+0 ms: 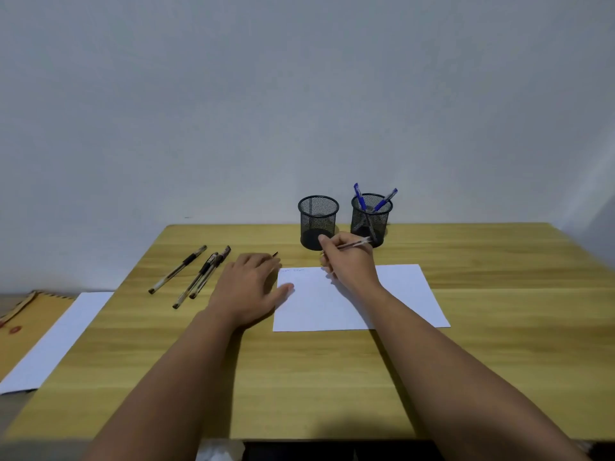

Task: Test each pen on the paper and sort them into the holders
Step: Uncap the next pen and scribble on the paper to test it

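At twelve o'clock on the paper (352, 297), a light, stiff pen (354, 243) is pinched near its tip by the right hand (346, 261); the left hand (249, 287) lies flat, grip wide.

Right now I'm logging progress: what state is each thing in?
Left holder: upright, empty.
Right holder: upright, holds two blue pens.
Paper: flat, faint marks near its top-left corner.
Three black pens: lying loose.
Right hand: gripping a pen.
Left hand: palm down, thumb on the paper's edge.
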{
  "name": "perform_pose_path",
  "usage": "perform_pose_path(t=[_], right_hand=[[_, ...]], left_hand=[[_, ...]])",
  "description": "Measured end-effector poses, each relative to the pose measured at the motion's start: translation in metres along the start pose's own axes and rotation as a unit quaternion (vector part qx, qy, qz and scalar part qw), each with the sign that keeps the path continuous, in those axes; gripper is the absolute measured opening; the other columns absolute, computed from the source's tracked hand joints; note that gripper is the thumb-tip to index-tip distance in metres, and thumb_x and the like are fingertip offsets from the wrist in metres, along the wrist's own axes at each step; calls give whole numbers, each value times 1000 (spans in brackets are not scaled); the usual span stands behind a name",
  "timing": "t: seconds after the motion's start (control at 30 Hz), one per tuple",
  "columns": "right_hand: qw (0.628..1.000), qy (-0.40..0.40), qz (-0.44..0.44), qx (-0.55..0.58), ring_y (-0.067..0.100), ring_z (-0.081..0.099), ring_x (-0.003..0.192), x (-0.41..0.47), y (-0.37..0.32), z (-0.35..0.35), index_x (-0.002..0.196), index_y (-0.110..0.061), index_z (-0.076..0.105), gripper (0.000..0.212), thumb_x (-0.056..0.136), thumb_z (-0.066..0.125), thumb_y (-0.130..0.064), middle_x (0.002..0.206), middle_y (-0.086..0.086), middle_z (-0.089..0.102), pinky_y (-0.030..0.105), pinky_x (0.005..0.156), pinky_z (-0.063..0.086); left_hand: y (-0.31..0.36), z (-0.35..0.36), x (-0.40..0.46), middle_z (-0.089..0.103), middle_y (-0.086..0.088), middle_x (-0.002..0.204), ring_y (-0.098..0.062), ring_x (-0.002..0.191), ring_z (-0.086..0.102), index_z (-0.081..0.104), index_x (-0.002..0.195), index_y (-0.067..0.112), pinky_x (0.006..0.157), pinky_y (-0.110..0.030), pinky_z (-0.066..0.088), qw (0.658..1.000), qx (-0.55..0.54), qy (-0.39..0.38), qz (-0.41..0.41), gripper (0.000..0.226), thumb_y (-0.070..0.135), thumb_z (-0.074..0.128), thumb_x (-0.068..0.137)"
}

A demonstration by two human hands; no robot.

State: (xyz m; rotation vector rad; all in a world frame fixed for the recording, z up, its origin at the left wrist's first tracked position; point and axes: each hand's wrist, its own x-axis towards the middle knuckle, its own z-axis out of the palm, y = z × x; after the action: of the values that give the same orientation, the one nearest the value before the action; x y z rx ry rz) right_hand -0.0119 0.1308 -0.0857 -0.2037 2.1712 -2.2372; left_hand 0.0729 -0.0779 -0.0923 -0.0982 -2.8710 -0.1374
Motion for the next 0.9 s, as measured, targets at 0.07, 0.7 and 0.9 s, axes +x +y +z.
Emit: perform_pose_path(t=[0.07, 0.7, 0.9], right_hand=[[1000, -9, -17, -11, 28, 52, 50, -1, 4, 4, 74, 3, 57, 45, 97, 79, -29, 54, 17, 56, 32, 47, 40], [997, -21, -3, -68, 29, 59, 53, 14, 31, 13, 69, -2, 66, 34, 93, 80, -21, 63, 24, 66, 37, 54, 49], [996, -25, -7, -83, 30, 59, 51, 18, 24, 14, 63, -12, 63, 41, 89, 84, -35, 56, 12, 63, 40, 55, 51]], left_hand=[[5, 0, -7, 49, 6, 151, -18, 139, 37, 48, 148, 27, 109, -43, 37, 1000, -21, -6, 4, 85, 83, 37, 85], [2, 7, -21, 27, 16, 164, -5, 152, 17, 35, 156, 29, 122, -37, 17, 995, -82, -56, -6, 109, 96, 41, 70], [3, 4, -21, 28, 16, 164, -5, 151, 19, 37, 155, 30, 121, -38, 17, 993, -98, -58, -15, 111, 96, 48, 67]])
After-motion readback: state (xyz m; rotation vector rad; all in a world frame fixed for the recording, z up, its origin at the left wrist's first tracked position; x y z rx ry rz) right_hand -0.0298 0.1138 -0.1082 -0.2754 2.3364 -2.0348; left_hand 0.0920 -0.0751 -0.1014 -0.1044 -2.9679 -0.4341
